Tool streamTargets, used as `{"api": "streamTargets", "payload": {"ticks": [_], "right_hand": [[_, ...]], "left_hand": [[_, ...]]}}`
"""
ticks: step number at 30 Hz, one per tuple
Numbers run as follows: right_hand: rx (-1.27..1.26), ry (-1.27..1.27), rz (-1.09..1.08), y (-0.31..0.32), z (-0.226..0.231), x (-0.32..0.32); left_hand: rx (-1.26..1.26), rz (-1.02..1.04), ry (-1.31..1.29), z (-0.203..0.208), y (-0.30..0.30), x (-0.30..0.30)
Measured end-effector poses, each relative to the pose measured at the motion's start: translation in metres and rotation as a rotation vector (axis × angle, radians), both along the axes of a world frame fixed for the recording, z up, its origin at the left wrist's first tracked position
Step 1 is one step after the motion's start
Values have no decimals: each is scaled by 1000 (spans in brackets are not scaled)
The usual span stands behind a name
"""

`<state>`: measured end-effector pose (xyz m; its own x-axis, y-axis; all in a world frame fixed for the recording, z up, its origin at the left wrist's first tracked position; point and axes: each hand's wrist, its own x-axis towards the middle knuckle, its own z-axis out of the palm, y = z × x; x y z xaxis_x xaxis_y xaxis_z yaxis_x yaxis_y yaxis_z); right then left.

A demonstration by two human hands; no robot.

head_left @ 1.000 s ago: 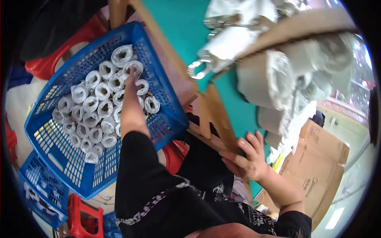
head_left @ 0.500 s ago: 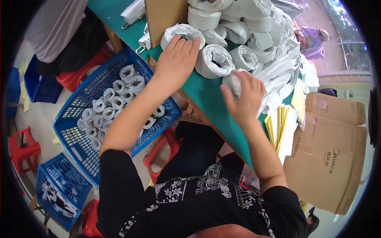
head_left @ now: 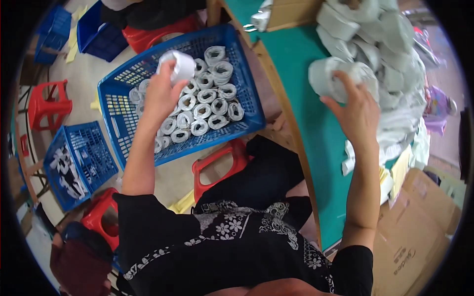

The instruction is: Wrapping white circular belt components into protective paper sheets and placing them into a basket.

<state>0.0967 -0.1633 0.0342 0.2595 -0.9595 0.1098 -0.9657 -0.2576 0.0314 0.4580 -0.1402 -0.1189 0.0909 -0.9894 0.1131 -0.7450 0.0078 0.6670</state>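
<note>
My left hand (head_left: 159,96) is closed around a white roll (head_left: 184,68), a wide ring of thin wrapped material, and holds it above a blue plastic basket (head_left: 249,74). Inside the basket stand several smaller-looking white rolls (head_left: 202,111), packed on end with their hollow centres up. Over the green tabletop, my right hand (head_left: 359,111) has its thumb and fingers spread. Its fingertips are at another white roll (head_left: 323,79) at the near edge of a heap; whether they press on it I cannot tell.
Piled white rolls (head_left: 395,74) cover the right part of the green table (head_left: 291,59). A cardboard sheet (head_left: 294,12) stands at its far end and a large carton (head_left: 414,237) leans at right. Red stools (head_left: 219,167) and another blue basket (head_left: 81,163) are on the floor.
My left hand has lifted a roll off the table and carried it left over the basket. My right hand has moved from one roll to another. The view has swung left.
</note>
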Motion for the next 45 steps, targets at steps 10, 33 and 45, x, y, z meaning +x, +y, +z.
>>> {"api": "streamTargets", "payload": {"ticks": [10,33,45], "right_hand": [[186,-100,-197,-29,-24,19],[311,198,816,17,10,64],[216,902,1710,81,-44,169]], "left_hand": [[345,-503,-449,-395,-22,-105],[517,-408,1521,2,25,-88],[823,102,1811,9,134,-62]]}}
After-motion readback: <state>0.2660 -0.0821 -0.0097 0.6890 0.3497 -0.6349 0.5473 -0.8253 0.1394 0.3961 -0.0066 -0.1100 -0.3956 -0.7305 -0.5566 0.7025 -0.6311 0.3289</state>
